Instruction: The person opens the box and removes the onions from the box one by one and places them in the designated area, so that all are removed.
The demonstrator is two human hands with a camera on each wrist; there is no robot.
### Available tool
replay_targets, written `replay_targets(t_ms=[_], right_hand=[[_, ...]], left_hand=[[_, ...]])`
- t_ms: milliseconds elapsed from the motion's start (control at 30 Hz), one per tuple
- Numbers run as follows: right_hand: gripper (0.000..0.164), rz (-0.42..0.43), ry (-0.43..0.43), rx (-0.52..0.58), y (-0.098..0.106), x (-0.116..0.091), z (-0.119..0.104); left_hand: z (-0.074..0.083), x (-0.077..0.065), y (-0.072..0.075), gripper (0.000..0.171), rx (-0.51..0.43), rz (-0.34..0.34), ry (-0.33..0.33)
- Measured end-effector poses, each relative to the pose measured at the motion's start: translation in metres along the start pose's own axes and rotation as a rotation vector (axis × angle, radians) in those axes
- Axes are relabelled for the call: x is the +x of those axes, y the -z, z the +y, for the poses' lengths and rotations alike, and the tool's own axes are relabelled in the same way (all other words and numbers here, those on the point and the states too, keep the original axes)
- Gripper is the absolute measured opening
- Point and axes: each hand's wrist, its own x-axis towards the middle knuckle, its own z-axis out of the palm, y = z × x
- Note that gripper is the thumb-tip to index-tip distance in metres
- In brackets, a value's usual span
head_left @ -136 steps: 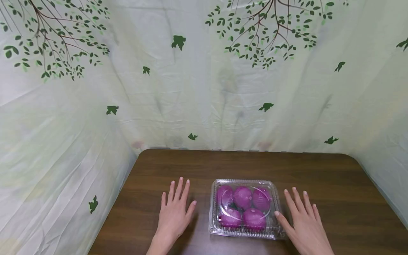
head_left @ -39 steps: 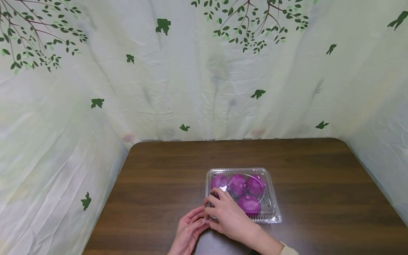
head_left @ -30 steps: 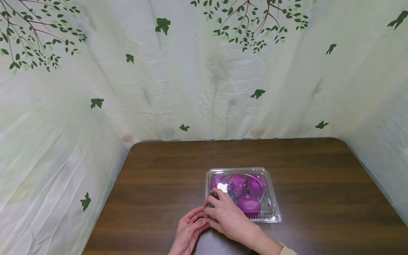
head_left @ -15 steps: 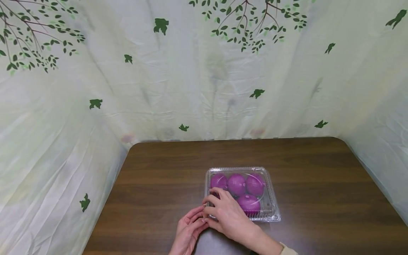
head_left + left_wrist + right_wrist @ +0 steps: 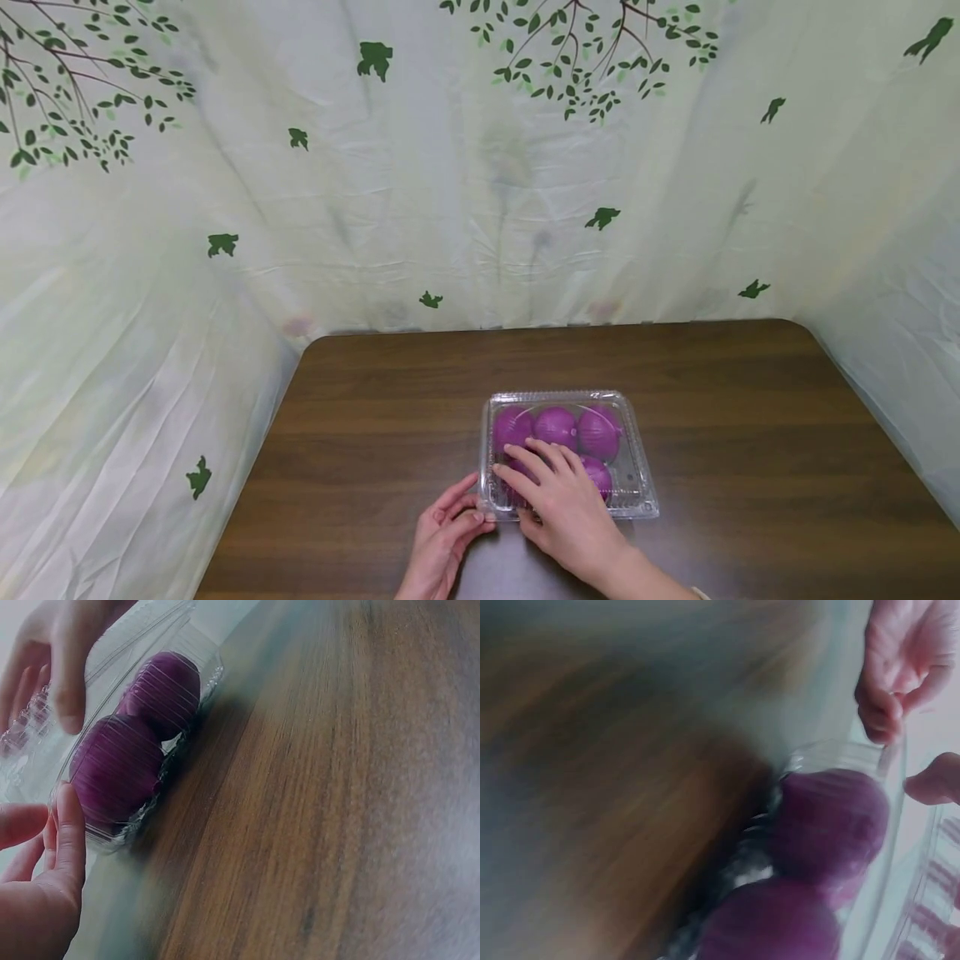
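The fingers of the left hand [image 5: 442, 537] are drawn narrow, thumb and forefinger pinching the rim at the near left corner of a clear box [image 5: 651, 500]. The fingers of the right hand [image 5: 566, 510] are spread wide and slightly bent over the box's lid [image 5: 628, 457], pointing far and left, with its thumb at the near edge; whether every fingertip touches the plastic, I cannot tell.

The lid lies between both hands and the purple balls [image 5: 599, 432] inside. Three balls sit in a far row, left to right, and two in a near row. The right hand covers most of the near row, leaving part of one ball showing right of the fingers and a little of the other at left. The left hand hides the box's near left corner from above.

The box rests flat on a brown desk [image 5: 375, 417], right of its middle and toward the near side, with bare wood to its left, right and far side. A pale cuff [image 5: 699, 593] shows at the right wrist. Past the desk's far edge hangs a pale curtain [image 5: 480, 183] printed with leafy branches [image 5: 577, 62] and green birds [image 5: 603, 218].
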Motion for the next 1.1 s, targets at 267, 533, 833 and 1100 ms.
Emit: replay_targets(t_ms=[267,533,833,1100], right_hand=[[0.065,0.121,-0.11,-0.074,0.007,-0.026,0.02],[0.08,0.154,-0.303,-0.06,0.017,-0.057,0.034],[0.087,0.165,-0.482,0.014,0.017,-0.074,0.039],[0.08,0.158,-0.484,0.046,0.018,-0.077,0.04]], left_hand=[[0.001,0.0,-0.001,0.062,0.027,0.002,-0.016],[0.001,0.001,-0.001,0.061,0.044,0.007,-0.017],[0.002,0.001,0.0,0.063,0.085,0.003,-0.012],[0.009,0.007,0.0,0.07,0.51,-0.058,-0.12]])
